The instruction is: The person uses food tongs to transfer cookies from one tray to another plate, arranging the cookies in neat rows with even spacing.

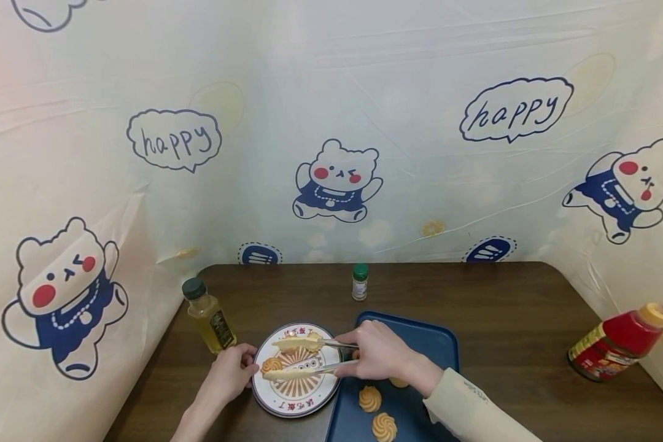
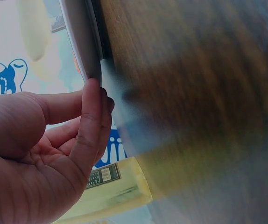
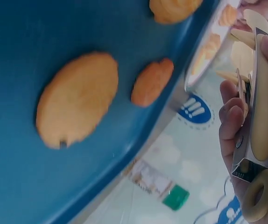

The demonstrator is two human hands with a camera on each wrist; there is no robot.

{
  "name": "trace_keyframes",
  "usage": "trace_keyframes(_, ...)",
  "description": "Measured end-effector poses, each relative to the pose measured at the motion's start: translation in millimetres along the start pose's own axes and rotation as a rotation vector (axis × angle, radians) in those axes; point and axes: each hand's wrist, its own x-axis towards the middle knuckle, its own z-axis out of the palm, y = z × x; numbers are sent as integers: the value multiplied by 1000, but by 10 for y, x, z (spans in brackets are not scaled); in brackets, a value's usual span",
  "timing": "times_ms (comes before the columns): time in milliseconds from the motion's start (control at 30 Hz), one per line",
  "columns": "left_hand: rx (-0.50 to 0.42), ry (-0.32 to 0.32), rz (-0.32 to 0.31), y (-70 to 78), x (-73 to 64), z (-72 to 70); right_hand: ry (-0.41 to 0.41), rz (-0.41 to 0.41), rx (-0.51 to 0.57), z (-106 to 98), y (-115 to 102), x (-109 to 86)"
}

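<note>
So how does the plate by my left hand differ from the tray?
The plate is round, while the tray has straight sides and rounded corners. The plate is white with printed writing and a sunburst pattern; the tray is plain blue. The plate is also smaller than the tray. Both hold biscuits.

Enclosed tabletop nook: bear-printed sheeting [image 1: 420, 55] around a brown table [image 1: 492, 325].
</note>
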Motion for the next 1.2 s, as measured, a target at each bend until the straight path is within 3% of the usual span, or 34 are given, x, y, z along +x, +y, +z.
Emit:
trace_keyframes(267,-11,24,41,-14,-14,2,62,25,-18,-239,129,-236)
trace_keyframes(600,-9,31,44,-32,-3,5,124,60,-48,-410,322,-625)
trace_keyframes(933,-7,11,37,-21,-12,7,149,99,-20,-522,460,-1136)
trace_keyframes(1200,1,10,35,-23,-7,1,113,234,17,-550,598,-1543)
